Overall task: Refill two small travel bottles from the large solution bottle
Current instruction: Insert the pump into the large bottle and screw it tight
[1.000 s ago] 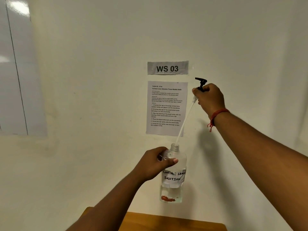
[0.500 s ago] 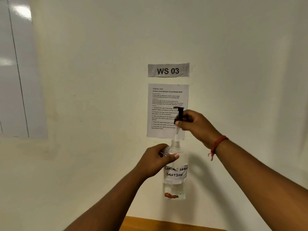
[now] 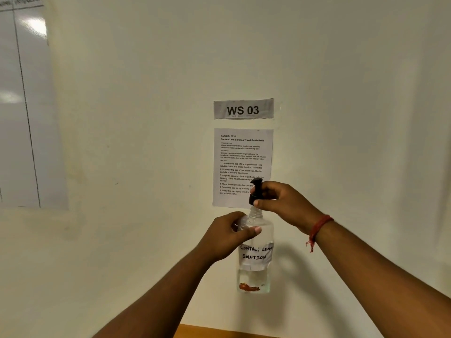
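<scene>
A clear plastic solution bottle (image 3: 255, 252) with a handwritten white label is held upright in the air before the cream wall (image 3: 122, 118), above a wooden table edge (image 3: 219, 332). The left hand (image 3: 229, 234) wraps its fingers around the bottle's shoulder. The right hand (image 3: 283, 202) pinches the black pump cap (image 3: 255, 191) just above the neck.

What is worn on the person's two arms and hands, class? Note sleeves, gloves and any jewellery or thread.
Both forearms are bare, with no sleeves in view, and both hands are ungloved. The right wrist carries a red thread bracelet with a knotted tail hanging below it. The left hand and its wrist show no band, watch or ring.
</scene>
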